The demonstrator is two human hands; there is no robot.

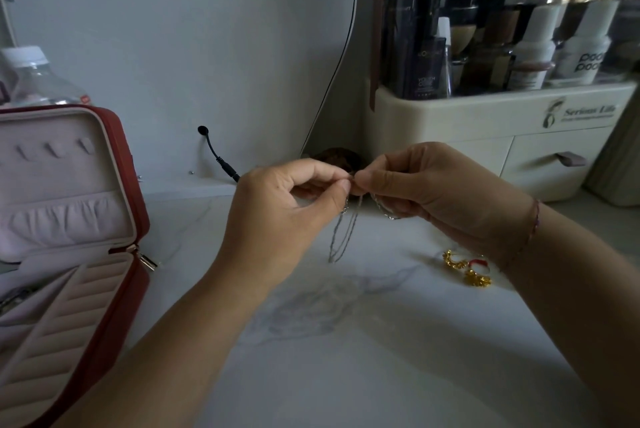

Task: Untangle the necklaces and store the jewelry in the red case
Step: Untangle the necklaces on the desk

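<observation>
Both hands are raised above the middle of the worktop (346,341), with their fingertips almost meeting.

1. The left hand (294,199) has its grip closed: thumb and forefinger pinch the silver necklaces (343,233) at their top, and the other fingers are curled beneath.
2. The right hand (433,192) has its grip closed in the same way. It pinches the chains just beside the left fingertips, and a short length of chain loops under its lower fingers.
3. The necklaces hang from the pinch points in thin parallel strands towards the worktop. Whether their lowest point touches the surface cannot be determined.

The red case (119,164) stands open at the left edge of the worktop, well apart from the hands. Its lid is upright and shows a pale lining with 3 small hooks and a gathered pocket. The base holds a row of padded ridges.

2 gold earrings (467,270) lie on the worktop below the right wrist, which carries a thin bracelet (533,219).

A cream organiser (450,122) filled with cosmetic bottles stands at the rear right. A clear bottle (34,77) stands behind the case. A black cable (218,157) projects from the rear wall.
</observation>
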